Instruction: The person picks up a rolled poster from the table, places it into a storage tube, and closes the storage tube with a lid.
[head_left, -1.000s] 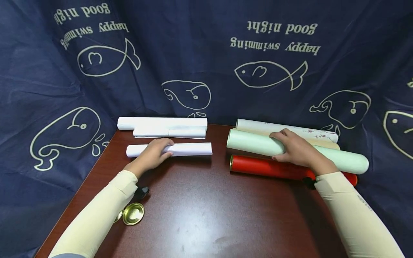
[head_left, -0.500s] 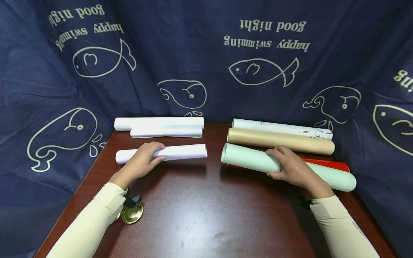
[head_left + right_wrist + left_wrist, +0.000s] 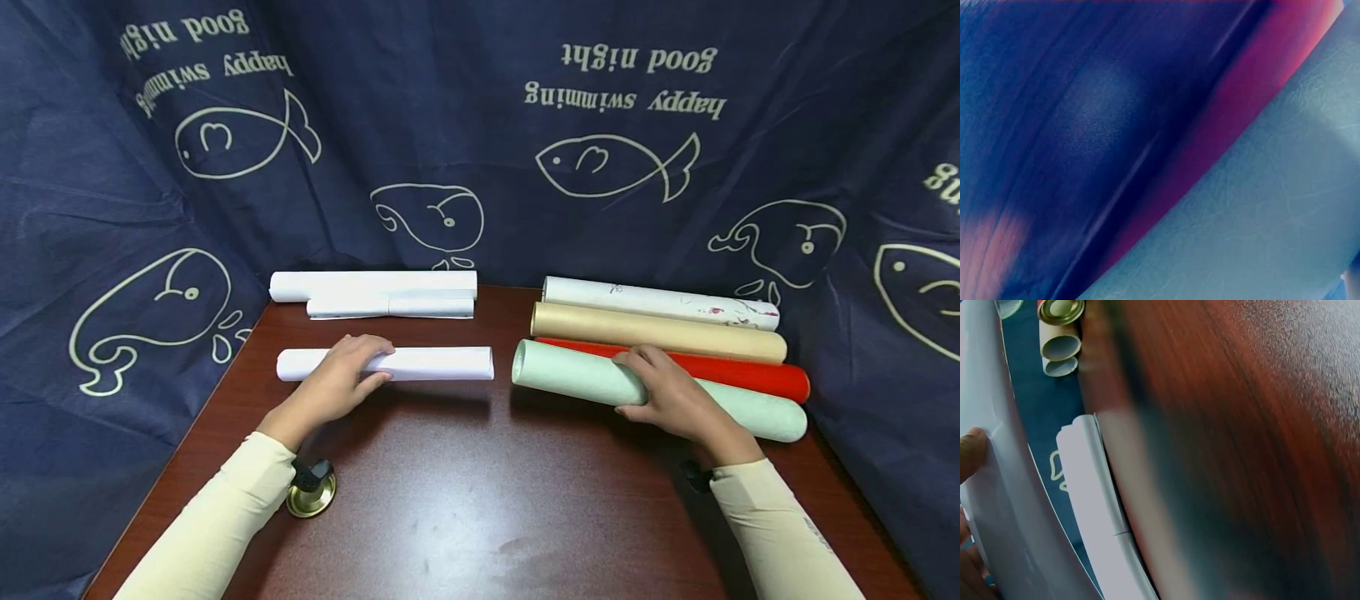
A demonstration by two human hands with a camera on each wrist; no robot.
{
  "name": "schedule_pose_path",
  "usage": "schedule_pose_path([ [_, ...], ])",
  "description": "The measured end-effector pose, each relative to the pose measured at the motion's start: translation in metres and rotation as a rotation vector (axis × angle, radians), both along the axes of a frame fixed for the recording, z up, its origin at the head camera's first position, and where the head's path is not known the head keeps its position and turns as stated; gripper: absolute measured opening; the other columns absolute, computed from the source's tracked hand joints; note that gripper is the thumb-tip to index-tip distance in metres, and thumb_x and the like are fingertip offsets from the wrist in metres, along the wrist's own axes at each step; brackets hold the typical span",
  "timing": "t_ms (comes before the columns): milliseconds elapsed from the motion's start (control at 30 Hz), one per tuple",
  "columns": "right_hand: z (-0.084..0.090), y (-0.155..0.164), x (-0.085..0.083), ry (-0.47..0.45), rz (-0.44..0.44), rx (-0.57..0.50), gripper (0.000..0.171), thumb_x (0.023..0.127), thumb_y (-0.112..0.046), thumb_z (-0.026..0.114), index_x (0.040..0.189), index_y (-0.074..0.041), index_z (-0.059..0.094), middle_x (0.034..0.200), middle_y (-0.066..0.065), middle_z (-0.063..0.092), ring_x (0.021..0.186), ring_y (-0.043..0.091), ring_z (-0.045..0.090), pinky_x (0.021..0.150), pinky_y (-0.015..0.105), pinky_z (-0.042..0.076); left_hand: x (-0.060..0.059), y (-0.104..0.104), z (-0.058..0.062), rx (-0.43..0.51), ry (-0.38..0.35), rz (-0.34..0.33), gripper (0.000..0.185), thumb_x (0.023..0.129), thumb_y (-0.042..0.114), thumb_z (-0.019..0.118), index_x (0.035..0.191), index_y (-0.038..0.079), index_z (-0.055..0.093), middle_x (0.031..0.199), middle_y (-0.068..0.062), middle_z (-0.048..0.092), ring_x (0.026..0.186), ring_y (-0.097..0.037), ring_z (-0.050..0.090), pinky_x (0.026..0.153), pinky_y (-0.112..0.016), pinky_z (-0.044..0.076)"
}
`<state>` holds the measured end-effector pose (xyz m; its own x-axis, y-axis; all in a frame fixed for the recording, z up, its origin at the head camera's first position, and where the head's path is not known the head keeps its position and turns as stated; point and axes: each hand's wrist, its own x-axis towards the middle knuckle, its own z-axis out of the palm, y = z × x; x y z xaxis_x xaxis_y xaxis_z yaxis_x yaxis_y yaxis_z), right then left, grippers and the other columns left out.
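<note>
My left hand grips a white paper roll near its middle, thumb on the near side. In the left wrist view the same paper roll fills the left edge, with the thumb pressed on it. On the right, my right hand holds a pale green tube from above; its left end is an open round mouth. Just behind it lies a red tube, partly covered by the green one. The right wrist view shows the green tube up close beside the red tube.
Behind the red tube lie a gold tube and a white tube with a flower print. Two white rolls, one larger and one thinner, lie at the back left. A brass-coloured lid rests by the left wrist.
The green tube has come toward me, from behind the red tube to in front of it, uncovering the gold tube. The white roll has also shifted a little toward me.
</note>
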<state>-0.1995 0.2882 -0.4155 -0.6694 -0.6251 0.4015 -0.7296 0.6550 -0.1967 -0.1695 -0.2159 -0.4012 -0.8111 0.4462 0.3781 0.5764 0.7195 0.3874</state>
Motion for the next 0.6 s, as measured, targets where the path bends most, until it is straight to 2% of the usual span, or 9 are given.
schedule_pose_path([
  [167,-0.003,0.000,-0.002,-0.015,-0.002,0.014,0.067,0.064,-0.016,0.091,0.120,-0.002,0.057,0.114,0.013,0.061,0.106,0.032,0.054,0.092,0.047,0.041,-0.001,0.005,-0.005,0.001,0.018,-0.017,0.034,0.086,0.012,0.078,0.115,0.006,0.063,0.119,-0.011,0.065,0.115,-0.032,0.059,0.105,-0.067,0.030],
  [467,-0.005,0.002,0.003,-0.077,-0.044,0.058,0.081,0.066,-0.010,0.089,0.136,-0.001,0.050,0.123,0.017,0.060,0.112,0.035,0.055,0.096,0.056,0.041,0.002,0.016,-0.007,0.016,0.042,-0.031,0.034,0.086,0.011,0.078,0.115,0.007,0.062,0.119,-0.011,0.064,0.115,-0.031,0.058,0.105,-0.066,0.032],
  [600,-0.006,0.002,0.006,-0.078,-0.041,0.071,0.079,0.068,-0.011,0.088,0.137,-0.003,0.051,0.125,0.014,0.058,0.112,0.034,0.055,0.095,0.057,0.042,0.003,0.020,-0.007,0.015,0.045,-0.031,0.034,0.086,0.011,0.078,0.115,0.007,0.062,0.118,-0.011,0.065,0.115,-0.031,0.059,0.105,-0.066,0.032],
])
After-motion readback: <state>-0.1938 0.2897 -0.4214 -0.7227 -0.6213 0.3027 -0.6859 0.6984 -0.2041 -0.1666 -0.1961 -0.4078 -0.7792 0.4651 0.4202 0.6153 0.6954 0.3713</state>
